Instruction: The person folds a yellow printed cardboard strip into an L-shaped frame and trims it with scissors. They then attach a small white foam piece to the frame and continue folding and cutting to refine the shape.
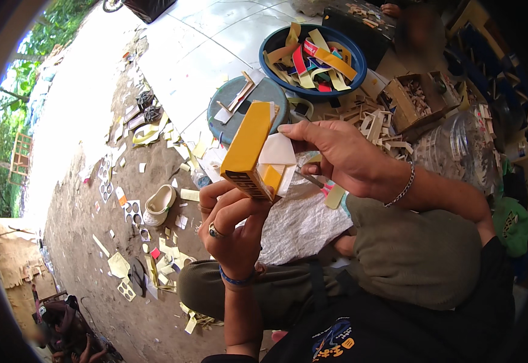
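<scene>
My left hand (pixel 234 224) is closed around the lower end of a yellow cardboard box (pixel 246 142), which stands tilted upright with dark print near its base. A white paper flap (pixel 277 150) sticks out from the box's right side. My right hand (pixel 342 154) pinches this flap between thumb and forefinger. Beneath the right hand's fingers, a thin metal tool (pixel 309 179) points toward the box; whether the fingers hold it is unclear. Something pink (pixel 327 189) and a pale yellow strip (pixel 335 196) show beside it. A white cloth (pixel 300 233) lies below, over my lap.
A round grey-blue lid (pixel 218 100) carries a small wooden piece. Behind it stands a blue basin (pixel 361 63) of coloured card strips. At right are a cardboard box (pixel 406 118) of wooden bits and clear plastic (pixel 451 142). Card scraps and a pale clog (pixel 159 204) lie left.
</scene>
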The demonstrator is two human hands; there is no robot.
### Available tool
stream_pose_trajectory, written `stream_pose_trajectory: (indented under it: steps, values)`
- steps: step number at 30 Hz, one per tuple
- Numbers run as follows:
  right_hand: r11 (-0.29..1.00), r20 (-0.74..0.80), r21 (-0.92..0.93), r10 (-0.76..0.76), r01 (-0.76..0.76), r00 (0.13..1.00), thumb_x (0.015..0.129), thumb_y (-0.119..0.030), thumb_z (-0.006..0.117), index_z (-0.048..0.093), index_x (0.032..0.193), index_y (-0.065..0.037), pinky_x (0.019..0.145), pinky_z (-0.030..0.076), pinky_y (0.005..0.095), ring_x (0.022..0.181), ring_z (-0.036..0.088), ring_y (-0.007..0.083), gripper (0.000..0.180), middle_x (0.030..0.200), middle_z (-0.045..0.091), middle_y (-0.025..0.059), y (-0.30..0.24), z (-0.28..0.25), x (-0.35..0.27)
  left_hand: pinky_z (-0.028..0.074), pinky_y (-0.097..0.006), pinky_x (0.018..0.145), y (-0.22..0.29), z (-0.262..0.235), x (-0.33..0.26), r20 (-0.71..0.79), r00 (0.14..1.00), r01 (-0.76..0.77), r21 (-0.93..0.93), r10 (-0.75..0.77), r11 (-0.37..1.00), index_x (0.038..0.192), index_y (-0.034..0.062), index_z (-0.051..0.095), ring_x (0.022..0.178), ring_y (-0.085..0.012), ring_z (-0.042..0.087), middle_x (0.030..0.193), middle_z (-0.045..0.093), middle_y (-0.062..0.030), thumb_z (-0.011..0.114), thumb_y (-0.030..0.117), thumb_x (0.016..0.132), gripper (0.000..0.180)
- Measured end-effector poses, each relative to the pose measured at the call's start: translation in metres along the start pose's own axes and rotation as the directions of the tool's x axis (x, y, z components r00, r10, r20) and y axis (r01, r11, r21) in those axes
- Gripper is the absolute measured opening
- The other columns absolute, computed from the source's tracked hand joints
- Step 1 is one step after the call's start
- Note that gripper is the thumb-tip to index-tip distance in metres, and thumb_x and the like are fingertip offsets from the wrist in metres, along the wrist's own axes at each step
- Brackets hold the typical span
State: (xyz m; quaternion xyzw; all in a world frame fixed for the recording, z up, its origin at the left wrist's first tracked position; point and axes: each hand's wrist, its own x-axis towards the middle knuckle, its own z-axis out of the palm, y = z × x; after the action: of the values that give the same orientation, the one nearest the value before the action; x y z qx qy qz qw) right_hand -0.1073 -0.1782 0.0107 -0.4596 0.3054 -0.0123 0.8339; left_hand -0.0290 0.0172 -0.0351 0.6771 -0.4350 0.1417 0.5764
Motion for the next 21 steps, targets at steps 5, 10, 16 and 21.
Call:
stream_pose_trajectory:
  steps: [5, 10, 16, 21]
  values:
    - [0.997, -0.051, 0.060, -0.043, 0.046, 0.998, 0.100, -0.028, 0.069, 0.069, 0.110, -0.007, 0.072, 0.046, 0.0231, 0.089, 0.059, 0.0067, 0.024, 0.101, 0.070, 0.0005, -0.001, 0.003, -0.004, 0.051, -0.036, 0.083, 0.001, 0.000, -0.001, -0.027, 1.000, -0.011, 0.043, 0.012, 0.999, 0.087, 0.0116, 0.069, 0.090, -0.0244, 0.066, 0.090, 0.075, -0.0034, 0.087, -0.006, 0.066, 0.033]
    - [0.995, -0.037, 0.051, -0.081, 0.083, 0.996, 0.103, -0.038, 0.064, 0.069, 0.112, -0.006, 0.074, 0.047, 0.0261, 0.094, 0.059, 0.0084, 0.033, 0.105, 0.069, 0.0029, -0.002, 0.005, -0.005, 0.051, -0.035, 0.083, -0.003, -0.002, -0.001, -0.070, 0.997, -0.007, 0.013, 0.008, 1.000, 0.088, 0.0121, 0.068, 0.088, -0.0230, 0.066, 0.090, 0.077, -0.0051, 0.086, -0.008, 0.067, 0.035]
    - [0.998, 0.063, -0.059, -0.008, 0.012, 0.998, 0.099, -0.057, 0.063, 0.065, 0.117, -0.005, 0.077, 0.047, 0.0295, 0.103, 0.058, 0.0101, 0.055, 0.109, 0.066, 0.0053, -0.005, 0.006, -0.007, 0.052, -0.039, 0.091, -0.001, -0.013, 0.000, -0.022, 0.999, -0.042, 0.002, 0.042, 0.999, 0.096, 0.0091, 0.058, 0.098, -0.0229, 0.067, 0.095, 0.075, -0.0091, 0.084, -0.011, 0.074, 0.039]
    - [0.957, 0.375, -0.285, 0.062, 0.052, 0.925, 0.092, -0.052, 0.076, 0.056, 0.129, -0.003, 0.075, 0.047, 0.0266, 0.103, 0.058, 0.0105, 0.064, 0.112, 0.065, 0.0066, -0.002, 0.008, -0.007, 0.052, -0.036, 0.083, 0.002, -0.006, 0.001, -0.044, 0.999, -0.008, 0.038, 0.010, 0.999, 0.089, 0.0122, 0.067, 0.093, -0.0246, 0.068, 0.094, 0.075, -0.0053, 0.086, -0.009, 0.065, 0.037]
